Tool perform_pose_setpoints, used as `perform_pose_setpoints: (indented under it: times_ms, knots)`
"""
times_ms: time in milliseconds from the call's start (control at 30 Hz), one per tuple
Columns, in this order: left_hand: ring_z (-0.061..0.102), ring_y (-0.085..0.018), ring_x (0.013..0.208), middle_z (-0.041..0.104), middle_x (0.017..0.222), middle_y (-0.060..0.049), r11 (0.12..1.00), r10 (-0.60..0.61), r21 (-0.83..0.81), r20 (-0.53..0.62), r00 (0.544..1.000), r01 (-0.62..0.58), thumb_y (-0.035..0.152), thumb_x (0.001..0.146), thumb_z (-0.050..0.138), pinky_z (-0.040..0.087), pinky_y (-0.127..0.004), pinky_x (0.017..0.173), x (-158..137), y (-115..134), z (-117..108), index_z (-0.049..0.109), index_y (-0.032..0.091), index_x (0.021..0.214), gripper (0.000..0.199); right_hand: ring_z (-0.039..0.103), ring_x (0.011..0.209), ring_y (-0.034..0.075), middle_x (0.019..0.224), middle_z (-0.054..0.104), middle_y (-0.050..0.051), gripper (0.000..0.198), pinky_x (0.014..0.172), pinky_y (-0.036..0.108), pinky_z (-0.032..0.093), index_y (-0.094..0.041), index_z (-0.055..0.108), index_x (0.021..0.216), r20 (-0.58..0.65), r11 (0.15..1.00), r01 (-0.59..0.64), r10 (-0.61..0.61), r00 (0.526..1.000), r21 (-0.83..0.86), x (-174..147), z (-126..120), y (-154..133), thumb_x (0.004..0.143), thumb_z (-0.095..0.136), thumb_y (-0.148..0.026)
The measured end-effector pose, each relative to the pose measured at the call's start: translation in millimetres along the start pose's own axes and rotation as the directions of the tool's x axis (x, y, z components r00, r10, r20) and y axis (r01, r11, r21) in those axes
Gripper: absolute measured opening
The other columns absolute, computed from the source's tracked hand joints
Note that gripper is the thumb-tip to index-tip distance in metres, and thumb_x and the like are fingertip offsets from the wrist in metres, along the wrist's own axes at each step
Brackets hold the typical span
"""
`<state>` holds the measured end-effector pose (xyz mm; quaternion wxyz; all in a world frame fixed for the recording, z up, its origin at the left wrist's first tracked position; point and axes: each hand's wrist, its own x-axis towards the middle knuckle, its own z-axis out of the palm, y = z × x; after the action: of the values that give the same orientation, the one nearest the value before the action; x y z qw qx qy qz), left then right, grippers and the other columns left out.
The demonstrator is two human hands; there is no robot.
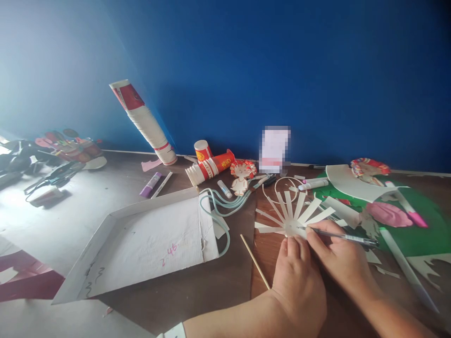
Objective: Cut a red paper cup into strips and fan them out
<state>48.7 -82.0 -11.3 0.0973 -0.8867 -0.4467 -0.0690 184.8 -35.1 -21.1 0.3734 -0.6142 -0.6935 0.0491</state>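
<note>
In front of me is a white paper cup cut into strips [291,226], its strips fanned out around a small round base. My left hand [298,270] is closed at the near edge of that base, fingers bent over it. My right hand [340,253] grips a black-and-clear pen [347,236], whose tip points at the middle of the base. Beyond the strips lies a thin white ring [282,179]. A wooden stick [256,263] rests left of my left hand. A paper figure with red curly hair [241,177] stands behind the cup.
A large white box lid [141,244] lies to the left. Stacked paper cups [148,126] lean against the blue wall [246,70]. Red cups [211,166], a glue stick [151,184] and coiled cable [225,203] sit nearer. Paper scraps and markers [407,209] cover a green sheet [428,206].
</note>
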Motion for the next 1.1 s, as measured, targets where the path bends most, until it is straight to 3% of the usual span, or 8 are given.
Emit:
perform_pose_setpoints:
  times_ms: [233, 500, 833, 1100]
  knots:
    - [0.041, -0.03, 0.128, 0.05, 0.139, -0.017, 1.0, 0.004, -0.003, 0.009, 1.0, -0.004, 0.034, 0.083, 0.051, 0.031, -0.041, 0.109, 1.3, -0.5, -1.6, 0.048, 0.005, 0.137, 0.061, 0.066, 0.065, 0.019, 0.071, 0.069, 0.002, 0.015, 0.062, 0.028, 0.05, -0.022, 0.06, 0.08, -0.002, 1.0, 0.009, -0.009, 1.0, 0.011, 0.8, -1.3, -3.1, 0.086, 0.054, -0.034]
    - [0.042, -0.03, 0.127, 0.053, 0.136, -0.017, 1.0, -0.004, 0.004, -0.004, 1.0, 0.004, 0.034, 0.081, 0.053, 0.029, -0.041, 0.109, 0.6, 0.2, 1.0, 0.056, 0.005, 0.131, 0.058, 0.063, 0.059, 0.015, 0.07, 0.065, 0.001, 0.009, 0.059, 0.025, 0.05, -0.021, 0.058, 0.084, -0.148, 0.998, 0.006, 0.003, 0.989, 0.059, -1.2, -5.5, -8.9, 0.087, 0.057, -0.029]
    - [0.047, -0.027, 0.116, 0.058, 0.127, -0.016, 1.0, -0.016, 0.014, -0.143, 0.99, 0.018, 0.035, 0.078, 0.058, 0.038, -0.036, 0.101, 2.7, -2.5, 4.3, 0.058, 0.004, 0.128, 0.059, 0.064, 0.061, 0.016, 0.068, 0.066, 0.0, 0.01, 0.06, 0.026, 0.05, -0.022, 0.057, 0.08, -0.072, 0.996, 0.001, 0.005, 0.997, 0.088, -0.5, -5.8, -6.0, 0.087, 0.054, -0.029]
    - [0.045, -0.029, 0.119, 0.057, 0.13, -0.018, 0.997, 0.022, 0.072, -0.092, 0.995, -0.015, 0.033, 0.077, 0.057, 0.038, -0.038, 0.1, 1.4, -1.9, 2.8, 0.059, 0.004, 0.128, 0.059, 0.064, 0.067, 0.018, 0.07, 0.067, 0.001, 0.012, 0.065, 0.029, 0.05, -0.023, 0.056, 0.08, -0.004, 0.994, -0.035, 0.036, 0.999, 0.101, -1.4, -4.8, -5.7, 0.088, 0.052, -0.031]
